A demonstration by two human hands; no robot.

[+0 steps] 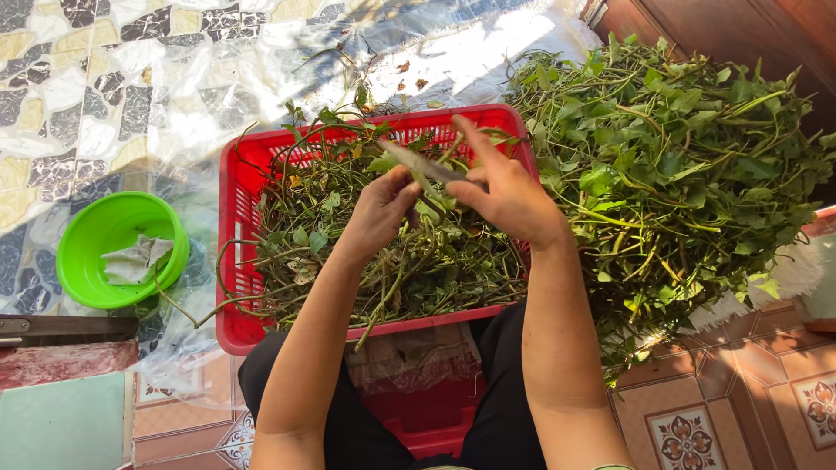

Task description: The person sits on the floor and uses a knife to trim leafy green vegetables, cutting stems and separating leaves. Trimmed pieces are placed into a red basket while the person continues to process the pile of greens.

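Observation:
Over a red plastic basket [233, 261] full of trimmed green stems and leaves, both my hands work close together. My right hand [501, 187] grips a small knife [427, 164] whose blade points left across the basket. My left hand [383, 209] pinches a thin green stem [427, 196] right under the blade. The two hands almost touch. My forearms reach up from the bottom edge, above my dark-clothed lap.
A big heap of leafy green vines [688, 174] lies to the right of the basket. A bright green bowl [87, 270] holding a crumpled paper stands at the left on a clear plastic sheet [192, 113]. Patterned floor tiles [749, 392] show at the lower right.

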